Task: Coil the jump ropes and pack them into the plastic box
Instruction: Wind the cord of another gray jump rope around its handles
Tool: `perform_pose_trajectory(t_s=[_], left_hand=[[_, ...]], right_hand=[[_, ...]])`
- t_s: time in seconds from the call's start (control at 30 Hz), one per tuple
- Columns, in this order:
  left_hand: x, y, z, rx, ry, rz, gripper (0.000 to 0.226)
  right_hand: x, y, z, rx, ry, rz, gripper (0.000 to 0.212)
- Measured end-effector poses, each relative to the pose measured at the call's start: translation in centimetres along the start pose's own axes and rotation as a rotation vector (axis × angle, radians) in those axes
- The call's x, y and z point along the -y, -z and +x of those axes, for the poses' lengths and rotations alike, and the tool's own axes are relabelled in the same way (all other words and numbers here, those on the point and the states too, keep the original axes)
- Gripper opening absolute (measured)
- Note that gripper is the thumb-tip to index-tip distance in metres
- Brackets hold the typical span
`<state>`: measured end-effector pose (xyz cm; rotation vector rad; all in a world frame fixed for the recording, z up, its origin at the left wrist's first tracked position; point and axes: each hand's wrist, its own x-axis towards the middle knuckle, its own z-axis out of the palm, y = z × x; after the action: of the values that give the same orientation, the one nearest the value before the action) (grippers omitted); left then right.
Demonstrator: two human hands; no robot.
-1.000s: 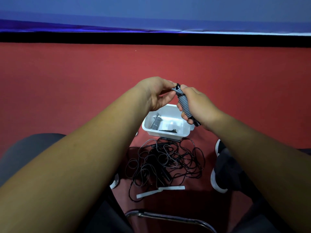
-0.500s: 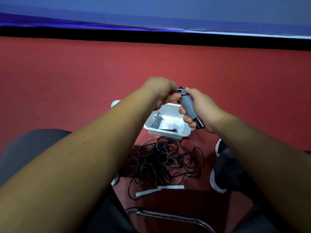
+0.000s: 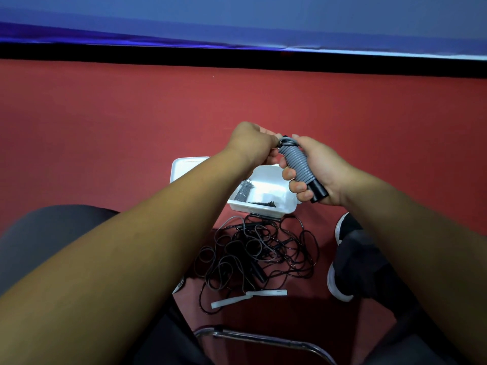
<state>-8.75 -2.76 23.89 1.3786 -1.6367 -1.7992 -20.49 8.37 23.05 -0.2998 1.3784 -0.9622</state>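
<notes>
My right hand (image 3: 320, 169) grips a jump rope bundle (image 3: 299, 163): grey cord wound tightly round black handles, held tilted above the box. My left hand (image 3: 250, 139) pinches the cord's loose end at the bundle's top. Below them on the red floor stands the white plastic box (image 3: 263, 208), partly hidden by my left forearm. Inside it lie a coiled grey rope (image 3: 243, 192) and a small black piece (image 3: 264, 203). A tangled pile of black and grey ropes (image 3: 257, 252) lies in front of the box.
Two white handles (image 3: 249, 297) lie at the pile's near edge. My shoe (image 3: 342, 259) and dark trouser leg are at the right, my other knee at the left. A metal chair frame (image 3: 263, 338) runs along the bottom. A black and blue wall base borders the floor far ahead.
Both hands drifted slightly down and right over the box with the bundle. My left hand's fingers closed in tighter on the cord end at the top.
</notes>
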Motion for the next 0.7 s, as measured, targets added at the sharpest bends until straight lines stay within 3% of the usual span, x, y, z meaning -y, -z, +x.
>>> perform_pose_trajectory(t_s=[0.13, 0.33, 0.5, 0.7], left_hand=[[-0.2, 0.3, 0.7, -0.013, -0.130, 0.126, 0.019], [-1.5, 1.1, 0.7, 0.107, -0.035, -0.042, 0.033], [-1.0, 1.4, 0.8, 0.123, -0.014, -0.086, 0.016], [-0.8, 1.0, 0.8, 0.188, -0.043, -0.118, 0.023]], right_hand=[[0.5, 0.0, -0.1, 0.035, -0.030, 0.064, 0.048], [0.4, 0.2, 0.4, 0.032, -0.052, 0.097, 0.042], [0.2, -0.1, 0.4, 0.023, -0.048, 0.075, 0.044], [0.1, -0.3, 0.2, 0.033, -0.046, 0.096, 0.041]])
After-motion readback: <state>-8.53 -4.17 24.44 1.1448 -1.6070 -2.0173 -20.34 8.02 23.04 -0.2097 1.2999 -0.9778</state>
